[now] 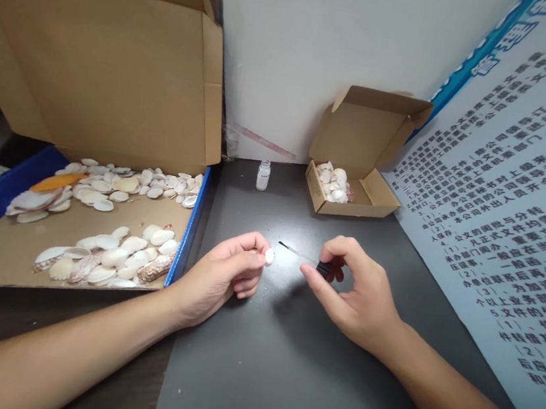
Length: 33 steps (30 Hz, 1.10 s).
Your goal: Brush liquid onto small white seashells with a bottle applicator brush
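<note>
My left hand [238, 263] pinches a small white piece [269, 256], perhaps a shell, between thumb and forefinger above the dark table. Held by its black cap, a thin applicator brush [292, 249] is gripped in my right hand [352, 290]. Its dark tip points left toward the white piece, with a small gap between them. A small clear glass bottle [263, 177] with a white label stands uncapped near the wall, beyond both hands.
At the left, a big open cardboard box [124, 218] with blue sides holds many shells. A smaller open cardboard box [362, 209] with whitish shells stands at the back right. A white wall [321, 58] closes the back, and a printed board [513, 194] leans at the right.
</note>
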Motion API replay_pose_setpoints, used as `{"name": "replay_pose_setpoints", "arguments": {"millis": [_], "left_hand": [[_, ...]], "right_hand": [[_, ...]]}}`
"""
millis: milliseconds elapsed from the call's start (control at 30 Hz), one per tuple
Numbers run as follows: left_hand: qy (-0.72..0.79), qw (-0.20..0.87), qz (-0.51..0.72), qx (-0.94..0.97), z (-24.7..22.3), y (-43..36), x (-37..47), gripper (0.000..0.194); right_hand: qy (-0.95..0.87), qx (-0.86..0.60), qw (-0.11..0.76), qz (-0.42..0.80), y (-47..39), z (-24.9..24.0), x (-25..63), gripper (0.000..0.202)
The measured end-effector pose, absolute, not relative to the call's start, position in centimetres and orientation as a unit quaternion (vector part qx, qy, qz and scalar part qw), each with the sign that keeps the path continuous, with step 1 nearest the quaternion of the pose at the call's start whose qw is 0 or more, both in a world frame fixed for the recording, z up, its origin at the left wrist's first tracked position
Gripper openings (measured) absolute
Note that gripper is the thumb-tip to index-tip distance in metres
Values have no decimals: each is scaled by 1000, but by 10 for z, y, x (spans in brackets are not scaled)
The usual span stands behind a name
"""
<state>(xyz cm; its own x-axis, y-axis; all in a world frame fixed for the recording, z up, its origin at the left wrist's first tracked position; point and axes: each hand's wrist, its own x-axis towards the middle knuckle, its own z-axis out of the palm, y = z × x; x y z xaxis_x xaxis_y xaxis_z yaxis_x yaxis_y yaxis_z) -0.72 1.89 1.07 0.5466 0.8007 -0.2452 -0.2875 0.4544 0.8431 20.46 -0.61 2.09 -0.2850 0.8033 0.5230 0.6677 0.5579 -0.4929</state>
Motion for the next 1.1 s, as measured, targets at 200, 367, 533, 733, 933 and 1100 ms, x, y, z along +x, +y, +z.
{"name": "replay_pose_setpoints", "arguments": {"millis": [200, 367, 533, 733, 933, 1100], "left_hand": [[331, 783, 342, 400, 11, 18, -7, 18], [332, 779, 343, 407, 12, 18, -8, 17], [332, 781, 340, 404, 12, 18, -8, 15], [332, 782, 338, 405, 11, 18, -8, 16], [328, 783, 341, 402, 11, 19, -8, 12], [327, 789, 338, 394, 10, 19, -9, 11]], "right_hand": [[-812, -426, 382, 113, -8, 20, 204, 20], [-793, -436, 414, 103, -7, 22, 204, 21], [-817, -422, 376, 113, -7, 23, 203, 18], [-809, -418, 397, 117, -7, 22, 204, 17], [-817, -447, 350, 106, -9, 23, 204, 17], [-806, -413, 404, 125, -10, 22, 204, 21]]}}
